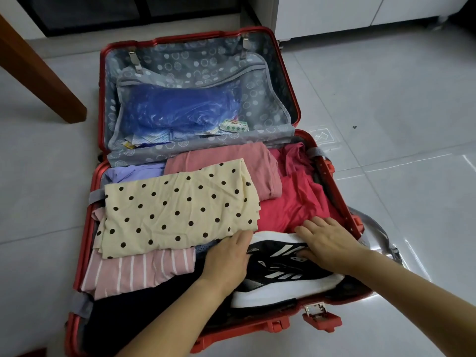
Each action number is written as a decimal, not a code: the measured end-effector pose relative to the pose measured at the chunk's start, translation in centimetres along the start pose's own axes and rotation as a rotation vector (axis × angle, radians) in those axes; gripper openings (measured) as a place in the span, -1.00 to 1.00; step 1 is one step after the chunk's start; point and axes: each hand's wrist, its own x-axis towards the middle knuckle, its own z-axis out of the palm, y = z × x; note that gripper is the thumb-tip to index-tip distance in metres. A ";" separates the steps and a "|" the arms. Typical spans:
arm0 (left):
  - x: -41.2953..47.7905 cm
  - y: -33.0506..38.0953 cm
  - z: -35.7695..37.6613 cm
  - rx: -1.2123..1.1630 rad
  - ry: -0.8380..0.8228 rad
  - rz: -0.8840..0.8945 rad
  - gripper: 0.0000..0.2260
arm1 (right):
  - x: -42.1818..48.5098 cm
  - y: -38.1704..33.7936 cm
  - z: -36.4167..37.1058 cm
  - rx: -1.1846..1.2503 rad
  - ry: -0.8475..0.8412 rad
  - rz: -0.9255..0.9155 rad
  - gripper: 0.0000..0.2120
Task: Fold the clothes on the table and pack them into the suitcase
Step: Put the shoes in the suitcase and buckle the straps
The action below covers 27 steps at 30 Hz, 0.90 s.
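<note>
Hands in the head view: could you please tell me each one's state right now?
Left hand: open, flat against the black-and-white sneaker, touching the polka-dot garment.
Right hand: open, resting on the sneaker and red garment.

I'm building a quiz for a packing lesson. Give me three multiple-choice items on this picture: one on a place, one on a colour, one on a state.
1. Where is the blue plastic bag?
A. in the lid half
B. on the floor tiles
C. on a chair

2. What colour are the dots on the cream garment?
A. red
B. black
C. green

3. What state is the red suitcase in?
A. latched shut
B. half closed
C. wide open

Key:
1 A, the bag lies within the lid's patterned lining.
2 B, dark dots cover the cloth.
3 C, both halves lie spread with their contents showing.
</note>
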 end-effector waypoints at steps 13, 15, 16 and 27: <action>-1.3 1.1 1.5 0.027 0.061 -0.056 -0.45 | 0.6 -1.9 1.2 0.022 -0.007 0.075 -0.64; -2.7 2.5 1.3 0.047 0.148 0.037 -0.50 | 1.0 -1.7 0.9 0.046 -0.055 0.091 -0.56; -3.6 3.0 1.4 0.021 0.154 0.115 -0.62 | 1.2 -1.6 0.6 0.055 -0.081 0.085 -0.55; -5.3 1.4 0.7 -0.311 -0.048 0.013 -0.63 | 1.0 0.6 -0.8 0.407 -0.089 0.193 -0.61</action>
